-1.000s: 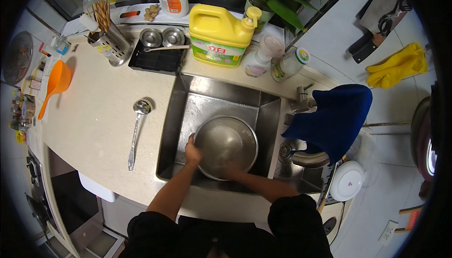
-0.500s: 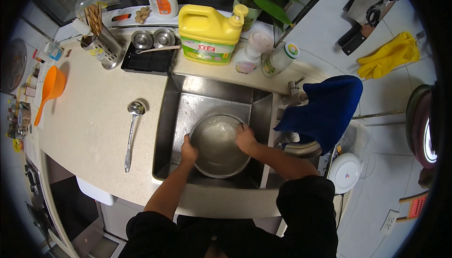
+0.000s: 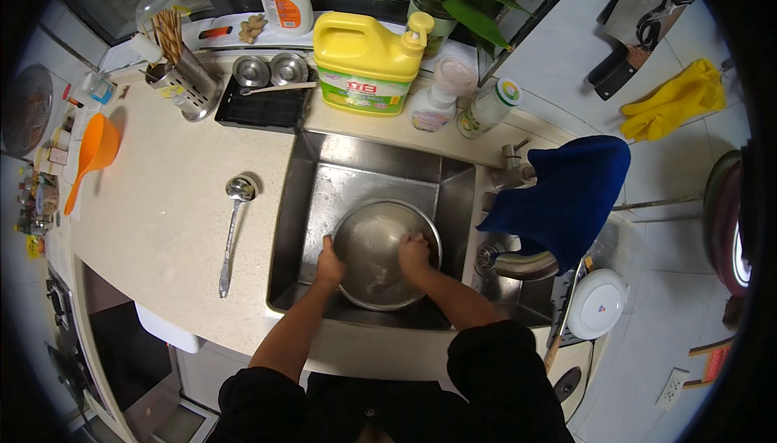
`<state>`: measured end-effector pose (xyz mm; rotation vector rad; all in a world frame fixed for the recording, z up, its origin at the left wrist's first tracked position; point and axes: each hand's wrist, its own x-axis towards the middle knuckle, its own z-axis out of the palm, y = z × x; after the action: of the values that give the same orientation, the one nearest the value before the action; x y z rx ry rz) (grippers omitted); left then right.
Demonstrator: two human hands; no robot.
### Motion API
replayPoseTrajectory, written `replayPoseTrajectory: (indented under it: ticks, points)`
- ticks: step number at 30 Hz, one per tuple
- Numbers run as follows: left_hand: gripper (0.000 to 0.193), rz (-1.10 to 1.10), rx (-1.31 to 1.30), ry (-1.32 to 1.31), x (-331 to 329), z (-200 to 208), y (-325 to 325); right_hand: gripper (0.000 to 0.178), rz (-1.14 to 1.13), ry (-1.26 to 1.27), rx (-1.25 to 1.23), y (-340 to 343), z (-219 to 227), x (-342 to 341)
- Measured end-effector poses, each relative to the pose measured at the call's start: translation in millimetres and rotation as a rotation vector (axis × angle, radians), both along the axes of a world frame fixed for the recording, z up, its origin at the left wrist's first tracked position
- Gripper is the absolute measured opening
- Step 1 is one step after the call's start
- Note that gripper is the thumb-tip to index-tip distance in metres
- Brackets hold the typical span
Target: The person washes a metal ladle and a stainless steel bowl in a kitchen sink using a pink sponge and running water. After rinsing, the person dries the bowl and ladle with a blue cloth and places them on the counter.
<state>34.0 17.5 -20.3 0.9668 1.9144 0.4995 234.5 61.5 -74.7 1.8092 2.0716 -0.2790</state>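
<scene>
A round metal basin (image 3: 368, 261) stands in the stainless steel sink (image 3: 356, 150), its inside greyish and shiny; whether liquid lies in it is hard to tell. My left hand (image 3: 329, 265) grips its left rim, thumb pointing up along the edge. Inside the basin, right of its middle, is my right hand (image 3: 414, 257) with the fingers curled in. What those fingers hold, if anything, is hidden. On the counter left of the sink lies a metal ladle (image 3: 235, 224).
Behind the sink stand a yellow jug with a pump (image 3: 364, 67), a white foam bottle (image 3: 435, 103) and a black tray (image 3: 263, 107) with two small metal bowls. A blue cloth (image 3: 566, 192) hangs by the faucet (image 3: 514, 169). Far left lies an orange scoop (image 3: 99, 144).
My right hand has moved from the basin's right rim inward, toward its middle. My left hand keeps its hold on the left rim. The whole view has shifted slightly.
</scene>
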Motion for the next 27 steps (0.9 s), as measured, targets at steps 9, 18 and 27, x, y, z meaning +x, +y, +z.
replayPoseTrajectory:
  ticks: [9, 18, 27]
  points:
    - [0.061, -0.046, -0.068, 0.05, 0, 9, 7, 0.021, 0.212, 1.003, -0.106, -16, -43, -88]
    - [0.063, -0.063, -0.017, -0.006, 1, -1, 2, 0.011, -0.578, 1.023, 0.643, 51, -14, -91]
    - [0.063, -0.042, 0.0, 0.051, 0, -1, 5, 0.02, -0.148, 1.218, -0.091, -25, -35, -94]
